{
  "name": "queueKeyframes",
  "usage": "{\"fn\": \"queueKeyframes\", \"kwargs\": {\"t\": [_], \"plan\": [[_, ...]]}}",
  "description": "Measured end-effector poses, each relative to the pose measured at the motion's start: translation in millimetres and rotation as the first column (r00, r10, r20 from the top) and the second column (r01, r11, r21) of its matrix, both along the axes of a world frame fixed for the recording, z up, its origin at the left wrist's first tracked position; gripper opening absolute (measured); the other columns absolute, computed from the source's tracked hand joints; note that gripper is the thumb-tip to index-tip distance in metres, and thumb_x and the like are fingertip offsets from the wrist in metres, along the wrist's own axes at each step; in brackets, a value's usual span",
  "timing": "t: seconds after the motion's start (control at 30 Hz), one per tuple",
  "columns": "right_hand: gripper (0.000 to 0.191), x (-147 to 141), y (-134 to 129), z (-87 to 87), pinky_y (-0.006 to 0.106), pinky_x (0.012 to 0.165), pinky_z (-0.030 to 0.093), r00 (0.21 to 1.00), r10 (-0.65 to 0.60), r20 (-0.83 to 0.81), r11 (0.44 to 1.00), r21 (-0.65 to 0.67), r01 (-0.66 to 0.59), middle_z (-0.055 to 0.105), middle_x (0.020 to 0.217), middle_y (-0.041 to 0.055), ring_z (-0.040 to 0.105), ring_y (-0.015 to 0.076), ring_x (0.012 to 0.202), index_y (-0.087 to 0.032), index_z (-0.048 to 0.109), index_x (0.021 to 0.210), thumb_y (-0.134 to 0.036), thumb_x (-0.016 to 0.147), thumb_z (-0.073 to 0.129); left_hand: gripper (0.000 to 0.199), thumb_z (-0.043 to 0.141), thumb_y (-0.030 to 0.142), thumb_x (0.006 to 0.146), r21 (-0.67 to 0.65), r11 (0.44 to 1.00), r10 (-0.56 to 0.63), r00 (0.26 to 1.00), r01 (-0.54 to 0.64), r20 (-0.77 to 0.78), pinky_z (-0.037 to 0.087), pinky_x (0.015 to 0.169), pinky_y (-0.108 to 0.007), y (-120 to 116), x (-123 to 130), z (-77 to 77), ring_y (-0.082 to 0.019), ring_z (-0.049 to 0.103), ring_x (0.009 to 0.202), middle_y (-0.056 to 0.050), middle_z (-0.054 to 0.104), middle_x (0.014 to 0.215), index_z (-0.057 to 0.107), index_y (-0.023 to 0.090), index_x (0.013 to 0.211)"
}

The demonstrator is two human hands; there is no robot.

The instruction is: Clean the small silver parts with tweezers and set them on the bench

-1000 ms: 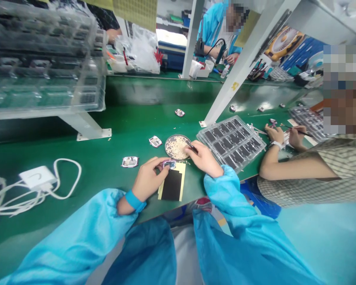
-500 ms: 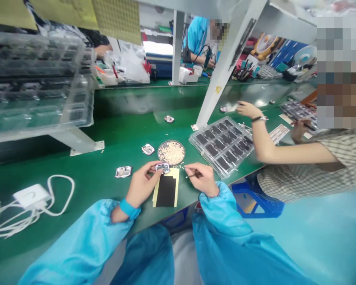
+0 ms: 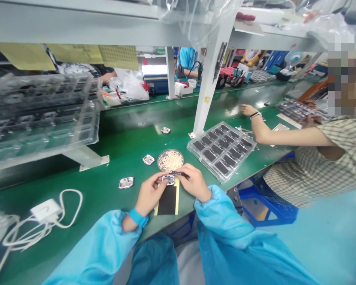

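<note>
A small silvery rectangular part is held between the thumb and fingers of my left hand. My right hand is closed on thin dark tweezers, whose tip reaches the upper edge of that part. Just beyond the hands sits a round dish of small pale pieces. Below the held part, a black sheet on yellow backing lies near the table's front edge. Similar silvery parts rest on the green table to the left, nearer the dish and farther back.
A clear tray of dark rectangular parts lies right of the dish, by a white post. White cables with an adapter lie left. Stacked clear trays stand on a raised shelf. A person's arm reaches over the table at right.
My right hand has moved left, bringing the tweezers to the part in my left hand. The camera view has tilted up. The co-worker leans slightly differently.
</note>
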State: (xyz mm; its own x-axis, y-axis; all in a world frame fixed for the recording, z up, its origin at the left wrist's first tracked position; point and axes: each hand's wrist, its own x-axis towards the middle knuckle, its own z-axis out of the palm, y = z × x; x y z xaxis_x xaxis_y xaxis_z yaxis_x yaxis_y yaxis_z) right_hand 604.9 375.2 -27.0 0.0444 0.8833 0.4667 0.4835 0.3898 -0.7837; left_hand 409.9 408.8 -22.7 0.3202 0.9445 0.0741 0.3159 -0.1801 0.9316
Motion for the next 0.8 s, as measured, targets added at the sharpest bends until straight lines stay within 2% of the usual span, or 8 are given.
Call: {"fn": "queueKeyframes", "kwargs": {"t": [0.07, 0.13, 0.3, 0.37, 0.47, 0.63, 0.73, 0.8], "plan": [[0.016, 2.8, -1.2, -2.8, 0.030, 0.080, 0.052, 0.998, -0.054, -0.034, 0.998, 0.006, 0.055, 0.068, 0.096, 0.0063, 0.065, 0.0176, 0.089, -0.021, 0.075, 0.104, -0.024, 0.094, 0.063, 0.034, 0.065, 0.039, 0.086, -0.007, 1.000, -0.007, 1.000, 0.007, -0.013, 0.042, 0.056, -0.025, 0.1, -1.2, 0.2, -0.015, 0.052, 0.061, -0.002, 0.067, 0.080, 0.073, 0.020, 0.112], [0.015, 3.4, -2.7, -3.1, 0.029, 0.078, 0.052, 0.996, -0.058, -0.066, 0.998, 0.014, 0.059, 0.068, 0.094, 0.0065, 0.065, 0.0172, 0.086, -0.020, 0.075, 0.102, -0.027, 0.093, 0.066, 0.034, 0.065, 0.039, 0.086, -0.008, 1.000, -0.012, 1.000, 0.012, -0.022, 0.042, 0.056, -0.025, -0.1, -2.3, -0.1, -0.015, 0.051, 0.060, -0.002, 0.066, 0.078, 0.073, 0.020, 0.112], [0.018, -0.2, -5.5, 1.6, 0.028, 0.078, 0.052, 0.994, 0.095, -0.046, 0.995, 0.023, -0.094, 0.068, 0.096, 0.0058, 0.064, 0.0163, 0.088, -0.020, 0.075, 0.105, -0.027, 0.089, 0.072, 0.034, 0.064, 0.039, 0.087, 0.036, 0.999, -0.032, 0.998, 0.035, -0.056, 0.041, 0.055, -0.025, -2.5, -2.3, 0.6, -0.014, 0.051, 0.059, -0.002, 0.068, 0.078, 0.073, 0.020, 0.113], [0.014, -1.0, -5.6, 2.1, 0.028, 0.078, 0.052, 0.994, 0.102, -0.045, 0.995, 0.019, -0.101, 0.068, 0.096, 0.0057, 0.065, 0.0160, 0.088, -0.020, 0.074, 0.102, -0.024, 0.090, 0.069, 0.034, 0.063, 0.038, 0.088, 0.042, 0.998, -0.040, 0.997, 0.043, -0.070, 0.044, 0.057, -0.026, -3.2, -1.7, 1.7, -0.016, 0.055, 0.063, -0.002, 0.069, 0.079, 0.073, 0.020, 0.114], [0.011, -1.0, -4.6, 0.8, 0.028, 0.076, 0.052, 0.997, 0.050, -0.065, 0.999, -0.001, -0.051, 0.068, 0.095, 0.0059, 0.064, 0.0162, 0.087, -0.019, 0.074, 0.097, -0.024, 0.090, 0.069, 0.034, 0.064, 0.038, 0.087, 0.049, 0.997, -0.050, 0.997, 0.053, -0.067, 0.048, 0.061, -0.027, -4.3, -0.9, 2.2, -0.018, 0.061, 0.070, -0.003, 0.070, 0.081, 0.073, 0.020, 0.114], [0.014, 1.3, -1.3, -1.4, 0.026, 0.066, 0.048, 0.988, -0.075, -0.134, 0.996, -0.053, 0.068, 0.066, 0.087, 0.0052, 0.062, 0.0159, 0.079, -0.018, 0.071, 0.088, -0.032, 0.089, 0.069, 0.032, 0.062, 0.037, 0.089, 0.050, 0.998, -0.026, 0.997, 0.030, -0.072, 0.050, 0.064, -0.028, -6.8, -3.0, 0.7, -0.017, 0.060, 0.067, -0.003, 0.072, 0.086, 0.072, 0.021, 0.115], [0.019, 3.7, 0.4, -2.0, 0.026, 0.062, 0.045, 0.971, -0.140, -0.193, 0.987, -0.104, 0.121, 0.064, 0.084, 0.0042, 0.059, 0.0143, 0.073, -0.017, 0.070, 0.085, -0.036, 0.090, 0.068, 0.031, 0.061, 0.034, 0.089, 0.170, 0.985, 0.004, 0.992, 0.017, -0.122, 0.051, 0.077, -0.031, 8.7, -9.8, 7.3, -0.019, 0.064, 0.080, -0.004, 0.073, 0.100, 0.072, 0.022, 0.115], [0.021, 4.3, 1.2, -2.1, 0.026, 0.062, 0.045, 0.960, -0.159, -0.232, 0.982, -0.133, 0.131, 0.063, 0.083, 0.0039, 0.058, 0.0140, 0.072, -0.017, 0.069, 0.085, -0.038, 0.090, 0.067, 0.031, 0.061, 0.032, 0.088, 0.284, 0.959, 0.052, 0.981, 0.003, -0.187, 0.050, 0.082, -0.032, 34.2, -16.6, 17.6, -0.021, 0.064, 0.086, -0.004, 0.073, 0.105, 0.073, 0.024, 0.115]]}}
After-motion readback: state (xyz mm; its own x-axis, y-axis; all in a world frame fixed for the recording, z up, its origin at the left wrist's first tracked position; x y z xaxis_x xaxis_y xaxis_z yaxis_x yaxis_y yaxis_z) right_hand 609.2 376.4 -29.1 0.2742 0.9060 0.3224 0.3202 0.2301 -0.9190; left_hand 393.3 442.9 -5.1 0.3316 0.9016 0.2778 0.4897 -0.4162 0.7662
